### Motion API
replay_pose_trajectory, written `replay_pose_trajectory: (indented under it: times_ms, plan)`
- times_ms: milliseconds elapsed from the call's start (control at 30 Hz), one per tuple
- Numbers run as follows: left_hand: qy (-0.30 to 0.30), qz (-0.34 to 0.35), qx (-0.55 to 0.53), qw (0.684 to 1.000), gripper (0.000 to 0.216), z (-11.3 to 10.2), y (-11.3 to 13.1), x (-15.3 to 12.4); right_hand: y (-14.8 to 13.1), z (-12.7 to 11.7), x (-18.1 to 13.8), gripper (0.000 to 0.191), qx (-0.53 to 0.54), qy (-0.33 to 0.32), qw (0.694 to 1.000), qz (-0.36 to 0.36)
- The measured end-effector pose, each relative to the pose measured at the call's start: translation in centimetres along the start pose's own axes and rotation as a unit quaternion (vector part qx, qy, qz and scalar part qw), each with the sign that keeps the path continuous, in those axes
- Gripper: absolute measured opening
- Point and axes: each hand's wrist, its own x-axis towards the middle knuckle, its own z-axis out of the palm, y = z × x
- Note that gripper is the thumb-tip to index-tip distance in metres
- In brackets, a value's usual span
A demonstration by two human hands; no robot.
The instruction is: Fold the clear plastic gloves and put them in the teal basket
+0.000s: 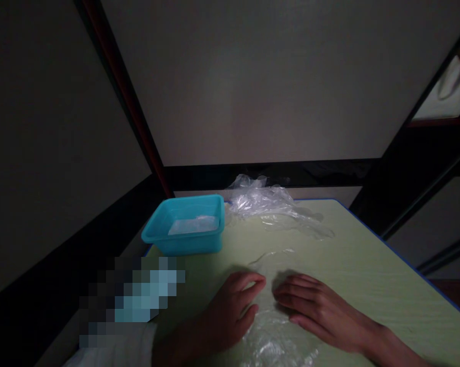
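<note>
Both my hands rest on a clear plastic bag (272,336) lying flat on a pale green table (360,265). My left hand (232,311) has its fingers curled, fingertips pressing the plastic. My right hand (314,308) lies flat on the bag with fingers stretched out together, pointing left. The fingertips of both hands nearly meet. Whether the left fingers pinch the film I cannot make out.
A turquoise plastic tub (186,224) stands at the table's far left with something clear inside. A heap of crumpled clear plastic bags (268,204) lies at the far edge. Dark frame bars and grey wall panels surround the table. A pixelated patch sits at the left.
</note>
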Motion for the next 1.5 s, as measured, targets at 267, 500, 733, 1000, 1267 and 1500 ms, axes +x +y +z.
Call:
replay_pose_trajectory:
  times_ms: [267,500,733,1000,1267,1500]
  plan:
    - [-0.054,-0.011,0.027,0.998,0.049,0.1,1.4,0.0,0.8,0.3,0.2,0.028,0.000,0.097,0.991,0.096]
    - [-0.051,0.041,0.000,0.998,0.044,-0.3,1.2,-0.4,1.9,0.0,1.6,0.027,0.050,0.068,0.991,0.102]
    - [-0.007,-0.036,0.082,0.996,0.060,-0.8,-0.8,0.3,2.2,0.9,2.0,0.040,0.045,0.000,0.992,0.117]
    - [-0.050,-0.024,0.147,0.988,0.061,-0.4,-1.5,0.3,2.4,1.2,1.8,0.042,0.034,0.021,0.992,0.116]
    - [0.035,0.013,0.160,0.986,0.055,-0.9,-1.4,-0.1,3.1,0.5,0.9,0.045,-0.007,0.029,0.988,0.149]
    - [0.067,0.058,0.189,0.978,0.056,-1.8,-1.1,-0.6,4.3,-0.8,-0.9,0.040,-0.033,0.008,0.989,0.143]
